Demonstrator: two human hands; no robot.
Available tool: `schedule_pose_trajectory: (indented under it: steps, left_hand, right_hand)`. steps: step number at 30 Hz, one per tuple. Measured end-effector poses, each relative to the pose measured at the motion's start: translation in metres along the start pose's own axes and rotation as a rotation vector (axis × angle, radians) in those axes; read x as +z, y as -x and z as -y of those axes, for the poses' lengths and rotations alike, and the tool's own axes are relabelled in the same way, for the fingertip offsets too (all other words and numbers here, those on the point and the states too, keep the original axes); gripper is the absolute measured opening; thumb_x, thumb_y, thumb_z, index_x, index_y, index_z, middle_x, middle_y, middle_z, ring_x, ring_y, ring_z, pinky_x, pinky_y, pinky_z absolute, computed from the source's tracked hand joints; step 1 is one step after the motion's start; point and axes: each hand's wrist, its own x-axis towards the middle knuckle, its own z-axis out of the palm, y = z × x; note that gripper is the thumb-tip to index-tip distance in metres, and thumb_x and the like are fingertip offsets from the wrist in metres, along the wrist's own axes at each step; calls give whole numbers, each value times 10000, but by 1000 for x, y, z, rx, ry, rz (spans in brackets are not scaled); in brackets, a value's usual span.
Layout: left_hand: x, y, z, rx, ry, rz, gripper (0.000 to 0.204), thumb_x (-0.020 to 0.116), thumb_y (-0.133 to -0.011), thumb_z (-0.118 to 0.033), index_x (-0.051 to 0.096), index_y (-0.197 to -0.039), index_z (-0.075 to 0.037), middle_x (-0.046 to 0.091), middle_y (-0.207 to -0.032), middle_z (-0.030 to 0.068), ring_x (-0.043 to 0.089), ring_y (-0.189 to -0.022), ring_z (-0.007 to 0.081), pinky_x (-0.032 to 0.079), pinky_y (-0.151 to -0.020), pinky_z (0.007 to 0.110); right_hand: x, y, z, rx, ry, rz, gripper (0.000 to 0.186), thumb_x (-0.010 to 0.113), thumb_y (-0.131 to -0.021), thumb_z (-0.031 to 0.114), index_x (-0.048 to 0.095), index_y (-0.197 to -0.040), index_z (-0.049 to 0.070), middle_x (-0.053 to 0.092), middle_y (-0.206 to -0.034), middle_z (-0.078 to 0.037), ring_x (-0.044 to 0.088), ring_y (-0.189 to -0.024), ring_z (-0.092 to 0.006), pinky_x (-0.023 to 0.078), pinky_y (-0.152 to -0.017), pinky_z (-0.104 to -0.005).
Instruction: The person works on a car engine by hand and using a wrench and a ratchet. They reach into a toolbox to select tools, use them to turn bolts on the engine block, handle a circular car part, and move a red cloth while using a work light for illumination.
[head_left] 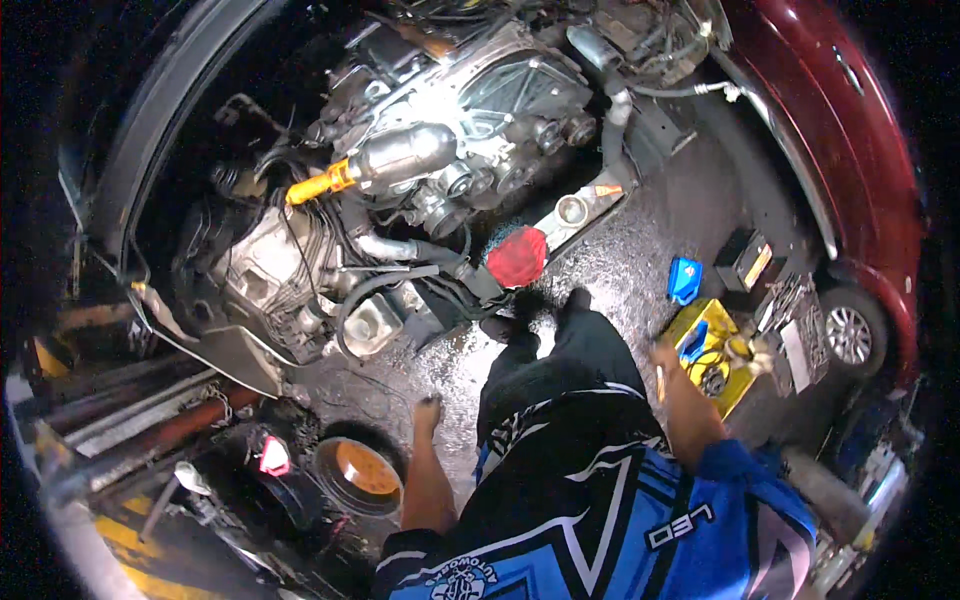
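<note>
Low on the left, my left hand (pixel 428 413) hangs beside my leg with its fingers curled; whether it holds anything is too small to tell. My right hand (pixel 664 355) is lowered on the other side, closed, with a thin pale orange object (pixel 660 384) showing just under it. Right beside that hand stands a yellow crate (pixel 735 399) holding blue and yellow items and coils. In front of me is an open engine bay with a dirty engine (pixel 490 120). A work lamp with an orange handle (pixel 322 184) lies on the engine, lit.
A red cloth or cover (pixel 517 257) sits at the bay's front edge. On the wet floor (pixel 590 285) at right are a blue container (pixel 685 280), a dark box (pixel 743 260) and loose tools (pixel 790 320). A round pan (pixel 358 474) stands at lower left. A red car door (pixel 850 130) borders the right.
</note>
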Motion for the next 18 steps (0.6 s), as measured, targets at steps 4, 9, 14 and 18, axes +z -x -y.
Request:
schedule_pose_trajectory:
  steps: [4,9,14,18]
  left_hand:
    - [27,65,39,-142,244,-59,434,604,-891,-424,671,-898,4,680,-737,142,631,-645,220,488,-631,357]
    - [86,105,19,-183,468,-42,335,621,-910,-343,663,-933,-11,689,-758,108,632,-626,160,491,-539,287]
    - [132,119,-19,-92,465,6,405,603,-924,-356,612,-1073,21,683,-812,130,645,-649,182,515,-546,303]
    - [159,122,-35,10,467,-31,376,572,-946,-358,605,-1055,1,677,-825,126,636,-643,182,516,-554,310]
  right_hand:
    - [0,15,-36,63,-26,193,448,661,-822,374,613,-1055,-6,648,-924,-186,634,-833,-330,510,-708,-431]
    - [-20,-9,-43,-286,308,-31,460,670,-839,350,587,-1135,7,608,-1065,-229,605,-929,-359,501,-709,-450]
    - [-65,-11,17,-324,-13,-72,597,664,-788,387,540,-1216,-12,623,-1115,-248,605,-1031,-364,480,-883,-423]
    - [-82,4,7,-265,-213,40,445,669,-769,333,596,-1051,-3,671,-877,-194,657,-846,-316,511,-767,-428]
